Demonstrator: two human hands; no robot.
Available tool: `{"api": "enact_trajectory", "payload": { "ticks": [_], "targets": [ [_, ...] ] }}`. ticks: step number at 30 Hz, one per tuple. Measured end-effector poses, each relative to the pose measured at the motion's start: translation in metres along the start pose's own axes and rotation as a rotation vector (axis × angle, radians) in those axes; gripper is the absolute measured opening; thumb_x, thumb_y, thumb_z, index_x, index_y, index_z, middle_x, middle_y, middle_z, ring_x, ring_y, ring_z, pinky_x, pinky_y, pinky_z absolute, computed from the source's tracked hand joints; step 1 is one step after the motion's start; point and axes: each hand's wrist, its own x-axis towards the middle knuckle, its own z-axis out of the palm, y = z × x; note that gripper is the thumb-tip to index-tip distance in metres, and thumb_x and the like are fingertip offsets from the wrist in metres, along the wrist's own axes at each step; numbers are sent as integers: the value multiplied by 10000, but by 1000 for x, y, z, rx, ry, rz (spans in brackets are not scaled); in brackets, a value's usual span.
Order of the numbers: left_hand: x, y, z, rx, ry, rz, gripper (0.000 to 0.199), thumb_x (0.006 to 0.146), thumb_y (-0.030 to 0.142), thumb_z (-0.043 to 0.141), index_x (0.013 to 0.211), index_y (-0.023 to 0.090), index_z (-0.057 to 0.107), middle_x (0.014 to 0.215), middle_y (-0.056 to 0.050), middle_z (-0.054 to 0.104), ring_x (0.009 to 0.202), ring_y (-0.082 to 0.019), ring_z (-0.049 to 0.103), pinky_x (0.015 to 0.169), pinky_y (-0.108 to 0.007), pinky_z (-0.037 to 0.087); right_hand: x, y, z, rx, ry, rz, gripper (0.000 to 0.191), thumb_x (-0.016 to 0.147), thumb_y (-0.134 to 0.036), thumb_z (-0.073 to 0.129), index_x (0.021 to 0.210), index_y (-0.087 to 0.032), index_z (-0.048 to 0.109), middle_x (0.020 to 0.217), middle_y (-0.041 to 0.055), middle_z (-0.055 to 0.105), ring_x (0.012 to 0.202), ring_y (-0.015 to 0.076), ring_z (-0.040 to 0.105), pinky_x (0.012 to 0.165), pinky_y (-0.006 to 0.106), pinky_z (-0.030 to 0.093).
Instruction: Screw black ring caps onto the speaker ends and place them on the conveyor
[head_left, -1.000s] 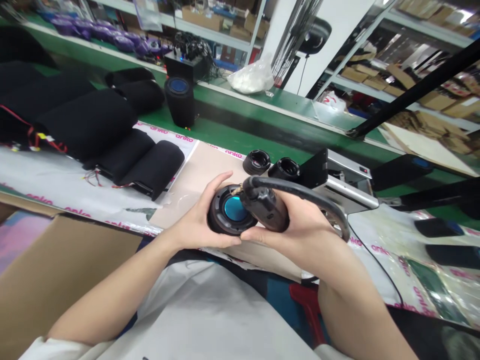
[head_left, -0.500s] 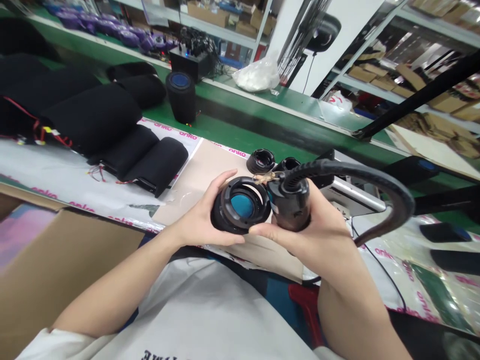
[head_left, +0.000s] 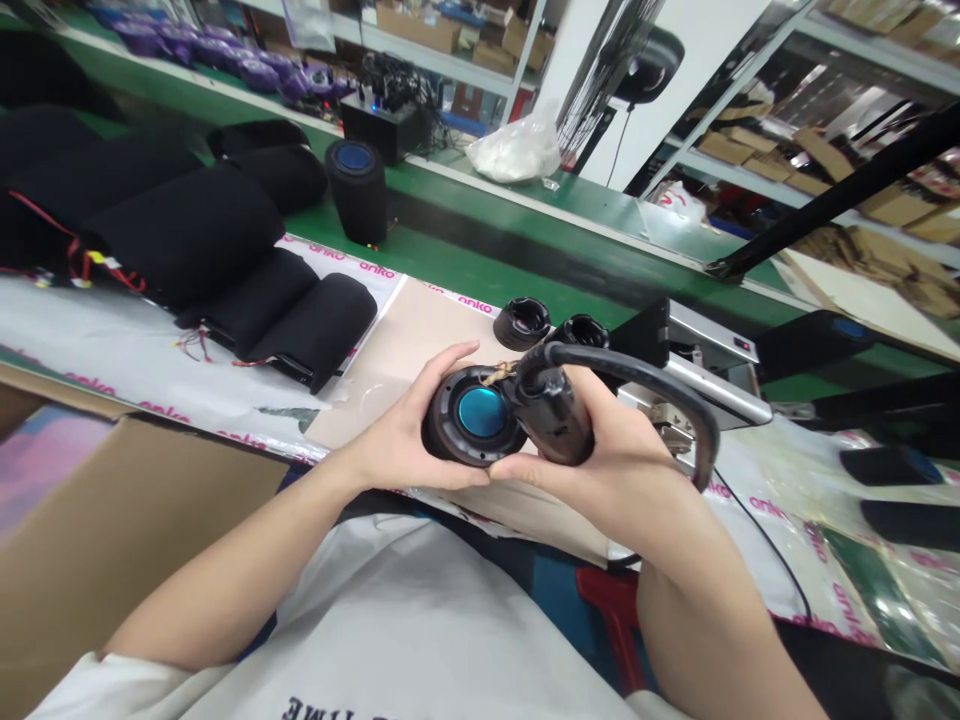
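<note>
From the head camera, the left hand [head_left: 401,425] cups a round black speaker driver [head_left: 474,418] from below and behind, fingers curled around its rim, with the blue centre facing up. The right hand [head_left: 604,450] is closed around a black handheld tool [head_left: 555,420], whose nose rests against the driver's rim. A tan twine [head_left: 499,375] lies at that meeting point, and a thick black hose [head_left: 637,365] arcs from the tool's top over the right hand and down past it. Compared with half a second ago, the tool has tipped in against the driver, and the hose loop has drawn in closer to the hands.

Both hands are held over a beige board [head_left: 420,350] on the bench. Just ahead sit two black rings [head_left: 522,323], near the hose. A silver metal machine [head_left: 712,360] stands just behind the hose loop, leaving little room on that side. To the left, the board runs up to black fabric sleeves [head_left: 315,330] lying on a printed plastic sheet [head_left: 150,330]. The bench's near edge runs close under the wrists, above a cardboard box [head_left: 127,520].
</note>
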Motion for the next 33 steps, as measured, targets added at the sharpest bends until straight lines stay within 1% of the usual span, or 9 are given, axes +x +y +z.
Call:
{"api": "enact_trajectory", "payload": {
  "ticks": [6, 9, 13, 19, 22, 25, 28, 30, 33],
  "targets": [
    [-3, 3, 7, -2, 150, -37, 1276, 544, 615, 1033, 1628, 336, 419, 1625, -134, 561, 1525, -415, 539, 1282, -565, 456, 2, 5, 3, 81, 7, 10, 705, 674, -513, 985, 1295, -381, 678, 1090, -42, 777, 948, 251, 740, 737, 342, 582],
    [0, 13, 11, 64, 211, -89, 1009, 605, 568, 1022, 1471, 291, 584, 1507, -114, 666, 1404, -385, 656, 1202, -519, 546, 3, 9, 4, 161, 15, -8, 654, 678, -457, 988, 1257, -336, 709, 1076, -23, 768, 1002, 261, 724, 807, 351, 596],
    [5, 22, 9, 145, 176, -49, 809, 674, 474, 998, 1361, 236, 643, 1379, -109, 747, 1289, -352, 732, 1135, -462, 595, 1, 17, 8, 304, 37, -120, 663, 725, -430, 983, 1322, -345, 707, 1298, -17, 741, 1218, 282, 690, 1048, 398, 582],
    [1, 10, 6, 132, 165, 77, 1052, 595, 556, 1031, 1498, 281, 567, 1516, -129, 667, 1379, -361, 681, 1177, -462, 563, -12, 19, 22, 460, 36, 34, 625, 736, -431, 982, 1278, -304, 698, 1254, 17, 764, 1174, 293, 730, 1019, 435, 629],
    [-1, 9, 6, 162, 171, 64, 912, 643, 467, 1028, 1434, 270, 620, 1431, -123, 716, 1288, -332, 734, 1116, -425, 599, -14, 20, 21, 443, 30, 35, 641, 730, -426, 990, 1288, -319, 692, 1244, 3, 767, 1183, 288, 727, 1049, 456, 607],
    [0, 12, 6, 144, 140, 24, 846, 686, 426, 995, 1419, 232, 619, 1395, -146, 725, 1258, -327, 741, 1089, -422, 605, -16, 29, 6, 620, 201, -23, 622, 683, -394, 1023, 1211, -294, 711, 1309, 30, 757, 1092, 277, 751, 949, 426, 624],
    [0, 13, 6, 144, 138, 28, 825, 697, 394, 976, 1416, 217, 614, 1375, -150, 722, 1257, -334, 730, 1091, -443, 594, -28, 54, -27, 962, 641, -66, 398, 793, -473, 952, 1054, -314, 697, 1114, -3, 785, 663, 175, 671, 617, 328, 560],
    [1, 12, 7, 182, 168, 49, 788, 710, 370, 962, 1407, 220, 626, 1357, -139, 722, 1251, -341, 723, 1104, -469, 582, -44, 76, -54, 1112, 967, -106, 170, 1010, -507, 717, 978, -341, 700, 1007, -53, 757, 785, 168, 721, 706, 289, 577],
    [9, 5, 14, 234, 228, 57, 793, 715, 378, 954, 1424, 226, 634, 1356, -128, 718, 1271, -358, 700, 1167, -518, 531, -70, 102, -85, 957, 1203, -76, 537, 1144, -559, 209, 1011, -353, 687, 1047, -42, 719, 1278, 194, 699, 919, 255, 583]
  ]
}}
